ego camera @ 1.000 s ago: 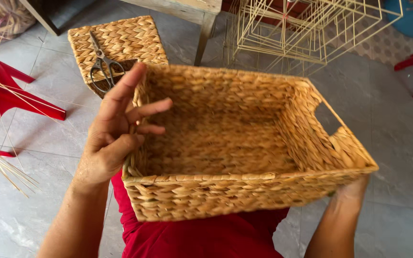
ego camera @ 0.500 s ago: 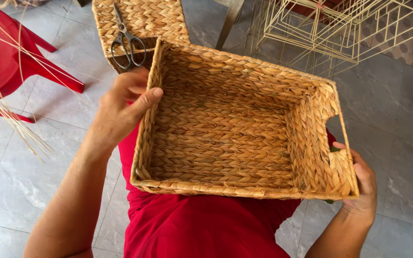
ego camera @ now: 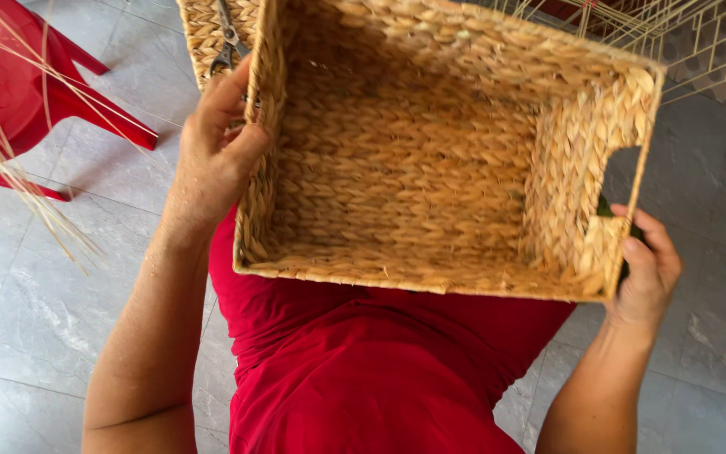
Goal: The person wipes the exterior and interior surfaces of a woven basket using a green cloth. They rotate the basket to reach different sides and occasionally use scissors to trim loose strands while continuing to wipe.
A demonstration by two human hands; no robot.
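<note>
Basket: large woven basket (ego camera: 413, 160) tilted over the red-clothed lap, opening toward the camera.
Left hand (ego camera: 216, 155): fingers curled, gripping the left wall.
Right hand (ego camera: 649, 265): fingers wrapped at the right handle cut-out.

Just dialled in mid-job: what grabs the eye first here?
A big rectangular woven basket fills the centre, open side tilted toward the camera, over a lap in red. The left hand grips its left wall and the right hand holds the right end by the cut-out handle. Top left, scissors lie on a smaller woven basket.
</note>
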